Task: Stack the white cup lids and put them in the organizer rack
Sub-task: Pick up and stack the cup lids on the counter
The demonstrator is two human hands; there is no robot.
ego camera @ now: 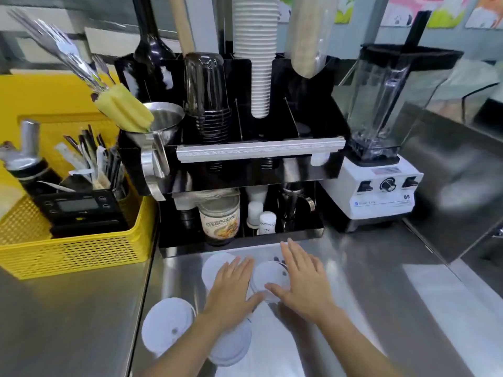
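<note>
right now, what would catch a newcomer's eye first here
Two bare hands meet at the centre of the steel counter, the left hand and right hand both flat around a white cup lid, with more lids scattered nearby. Behind them stands the black organizer rack holding a tall stack of white cups, with a bright yellow basket at left.

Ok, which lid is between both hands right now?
The lid nearest the rack, with both thumbs at its near edge. The left hand overlaps a second; two lie nearer the person.
</note>
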